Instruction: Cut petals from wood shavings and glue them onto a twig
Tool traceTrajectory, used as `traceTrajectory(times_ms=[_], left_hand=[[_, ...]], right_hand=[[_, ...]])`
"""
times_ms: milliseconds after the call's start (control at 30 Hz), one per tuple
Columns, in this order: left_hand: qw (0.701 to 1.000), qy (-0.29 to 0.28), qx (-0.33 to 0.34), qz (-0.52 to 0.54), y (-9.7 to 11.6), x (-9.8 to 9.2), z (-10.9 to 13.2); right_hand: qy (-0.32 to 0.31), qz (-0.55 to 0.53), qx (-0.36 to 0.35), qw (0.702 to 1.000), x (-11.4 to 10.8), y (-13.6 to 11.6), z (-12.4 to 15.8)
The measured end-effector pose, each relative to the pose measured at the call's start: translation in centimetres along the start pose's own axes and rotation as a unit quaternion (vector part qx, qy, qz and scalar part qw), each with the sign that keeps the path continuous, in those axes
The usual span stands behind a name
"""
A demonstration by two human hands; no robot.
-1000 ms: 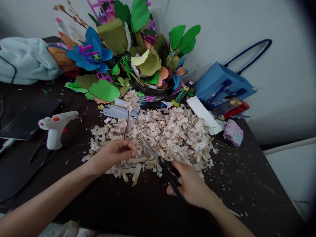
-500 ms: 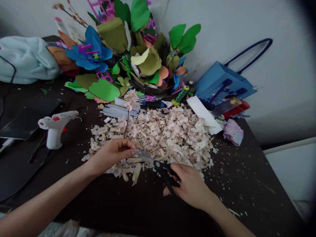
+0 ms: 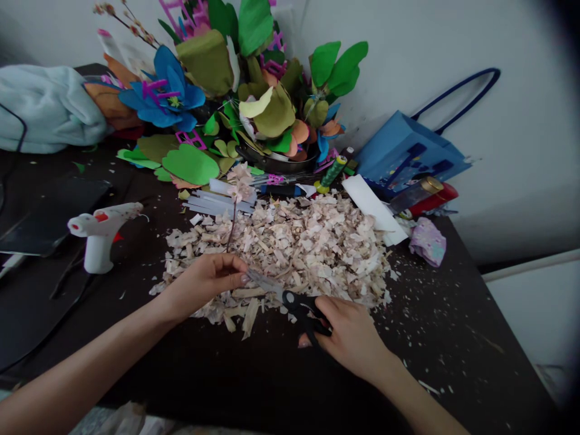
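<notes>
Over the near left of a heap of pale scraps (image 3: 312,241), my left hand (image 3: 206,284) is closed, thumb and forefinger pinched at the scissor tips. A pale pink flower (image 3: 240,183) on a thin brown stem (image 3: 232,228) rises upright from behind its fingers. The stem's lower end is hidden by the hand. Any small piece in the pinch is too unclear to name. My right hand (image 3: 351,338) grips the black handles of a pair of scissors (image 3: 296,305). Their grey blades point left, touching or very near my left fingertips.
A white glue gun (image 3: 99,238) stands at left, its cord trailing forward. Glue sticks (image 3: 220,204), colourful cloth flowers (image 3: 272,115) and a thread spool (image 3: 334,171) lie behind the heap. A white strip (image 3: 376,209) and a blue bag (image 3: 408,154) are at right.
The right hand and scissors have shifted very slightly, with the handle fingers a little higher. The left hand and the flower stay almost in place.
</notes>
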State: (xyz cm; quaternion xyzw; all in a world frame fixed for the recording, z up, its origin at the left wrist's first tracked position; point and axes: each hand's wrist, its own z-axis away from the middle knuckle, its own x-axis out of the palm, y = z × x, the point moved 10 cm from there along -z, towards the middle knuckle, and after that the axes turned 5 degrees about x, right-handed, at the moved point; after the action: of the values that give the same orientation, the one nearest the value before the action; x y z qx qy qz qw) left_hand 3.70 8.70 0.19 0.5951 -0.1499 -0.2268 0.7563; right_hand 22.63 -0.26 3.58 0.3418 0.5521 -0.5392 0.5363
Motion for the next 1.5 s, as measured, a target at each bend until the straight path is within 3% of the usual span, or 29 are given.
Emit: traceTrajectory(times_ms=[200,400,500,633,700,800,900,1100,1400,1500], left_hand=[[1.0,-0.007,-0.005,-0.002,-0.1,0.2,0.1],[1.0,-0.012,-0.012,0.024,-0.5,0.3,0.2],[0.996,-0.01,-0.033,0.082,-0.9,0.5,0.5],[0.96,0.032,-0.09,0.265,-1.9,0.9,1.2],[0.928,0.058,-0.119,0.348,-2.3,1.3,1.6],[0.895,0.071,-0.128,0.421,-2.3,2.0,2.0],[0.88,0.074,-0.101,0.459,-1.7,2.1,2.2],[0.859,0.119,-0.086,0.49,-1.8,1.4,2.5],[0.85,0.142,-0.066,0.503,-2.2,0.8,2.6],[0.852,0.138,-0.071,0.501,-2.6,0.8,2.7]], right_hand=[[0.014,-0.001,0.011,1.0,0.2,0.7,-0.2],[0.085,0.046,0.114,0.989,-0.5,3.9,-0.9],[0.102,0.053,0.103,0.988,-0.9,3.9,-0.9],[0.161,-0.053,0.07,0.983,-3.2,2.0,-0.9],[0.14,-0.175,0.044,0.974,-3.5,0.0,-1.8],[0.087,-0.362,-0.004,0.928,-3.0,-3.7,-3.9],[0.088,-0.455,-0.031,0.886,-2.7,-6.5,-6.1],[0.104,-0.502,-0.039,0.857,-1.9,-8.6,-8.6],[0.118,-0.528,-0.024,0.841,-1.5,-9.2,-9.5],[0.089,-0.555,-0.002,0.827,-0.8,-9.0,-9.9]])
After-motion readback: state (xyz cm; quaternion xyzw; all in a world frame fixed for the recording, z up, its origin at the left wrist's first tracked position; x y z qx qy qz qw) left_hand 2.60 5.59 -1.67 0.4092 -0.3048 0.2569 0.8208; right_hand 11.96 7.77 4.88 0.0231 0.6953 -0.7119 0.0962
